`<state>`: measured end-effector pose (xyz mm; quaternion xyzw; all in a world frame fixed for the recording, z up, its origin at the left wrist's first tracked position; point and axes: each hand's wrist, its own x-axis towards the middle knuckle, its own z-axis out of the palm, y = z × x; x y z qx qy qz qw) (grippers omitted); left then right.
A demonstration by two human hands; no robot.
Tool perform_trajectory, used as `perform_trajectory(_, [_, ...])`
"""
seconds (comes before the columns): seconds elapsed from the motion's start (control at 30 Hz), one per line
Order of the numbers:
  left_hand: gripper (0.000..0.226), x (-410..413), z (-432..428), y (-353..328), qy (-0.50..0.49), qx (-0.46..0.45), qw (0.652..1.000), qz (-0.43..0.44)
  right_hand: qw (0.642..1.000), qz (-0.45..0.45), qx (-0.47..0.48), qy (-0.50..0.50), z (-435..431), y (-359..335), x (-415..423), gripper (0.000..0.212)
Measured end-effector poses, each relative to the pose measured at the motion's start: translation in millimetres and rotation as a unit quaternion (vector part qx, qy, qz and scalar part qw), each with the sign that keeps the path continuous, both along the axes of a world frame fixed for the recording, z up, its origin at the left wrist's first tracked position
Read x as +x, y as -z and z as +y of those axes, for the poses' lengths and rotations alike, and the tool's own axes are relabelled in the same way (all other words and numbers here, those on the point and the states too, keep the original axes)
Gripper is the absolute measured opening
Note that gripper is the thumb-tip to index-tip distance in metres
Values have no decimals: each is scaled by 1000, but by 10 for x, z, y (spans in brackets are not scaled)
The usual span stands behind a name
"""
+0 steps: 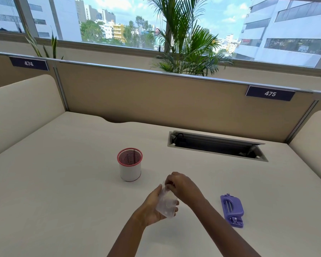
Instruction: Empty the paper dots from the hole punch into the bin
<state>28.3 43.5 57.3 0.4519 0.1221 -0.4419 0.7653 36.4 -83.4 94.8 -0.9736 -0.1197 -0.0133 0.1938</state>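
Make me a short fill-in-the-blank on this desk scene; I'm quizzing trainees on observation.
1. The left hand holds a clear ____.
2. The purple punch lies on the desk to the ____ of both hands.
3. The bin has a ____ rim.
4. The right hand fingers touch the tray's ____ end.

Answers: tray; right; red; top

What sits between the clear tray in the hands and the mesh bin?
Nothing visible. Bare desk separates the clear tray from the mesh bin; the purple hole punch lies off to the right.
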Motion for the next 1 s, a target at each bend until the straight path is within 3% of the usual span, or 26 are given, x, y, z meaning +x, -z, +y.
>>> perform_trajectory(0.1, [54,6,3,-3,4,-9,1000,-5,999,6,32,20,-11,43,2,22])
perform_trajectory(0.33, [56,62,11,5,-30,-51,998,4,969,17,221,110,-43,-14,21,18])
perform_trajectory(0.67, [48,58,30,44,-139,-127,981,42,966,21,240,95,38,-32,17,11])
perform_trajectory(0.83, [47,84,69,59,-183,-151,971,36,956,35,262,127,80,-29,1,22])
perform_trajectory(1.0, [50,117,61,0,-233,-171,957,17,927,58,325,176,117,-30,-40,22])
